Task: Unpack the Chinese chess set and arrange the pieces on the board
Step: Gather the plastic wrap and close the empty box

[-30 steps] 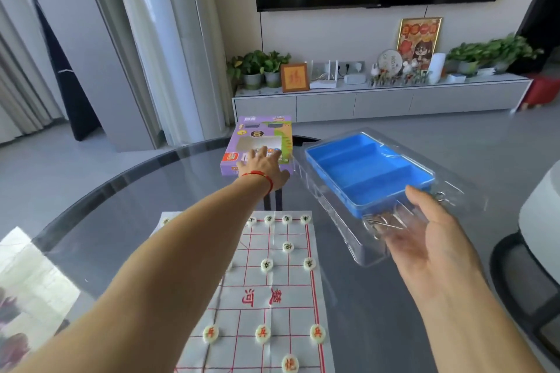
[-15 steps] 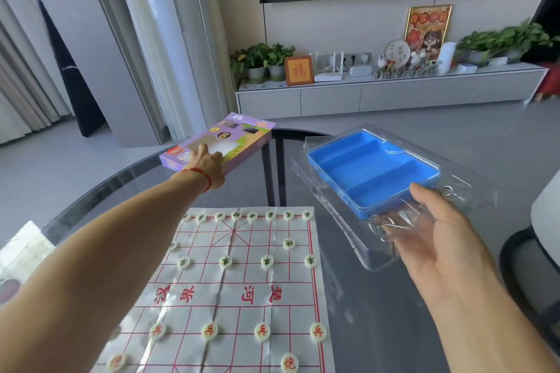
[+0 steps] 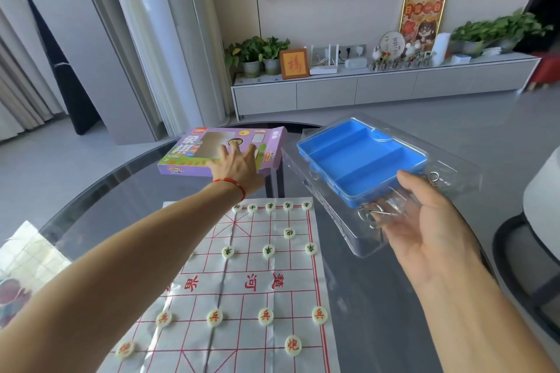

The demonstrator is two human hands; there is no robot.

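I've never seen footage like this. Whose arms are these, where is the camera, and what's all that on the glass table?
There is no machine here: a person wears a camera on the head, so you look down along both arms. The left hand reaches onto a purple chess-set box at the far side of the round glass table. The right hand holds up a clear plastic package with an empty blue tray in it. Below lies the paper chess board, its round pieces already set out in rows.
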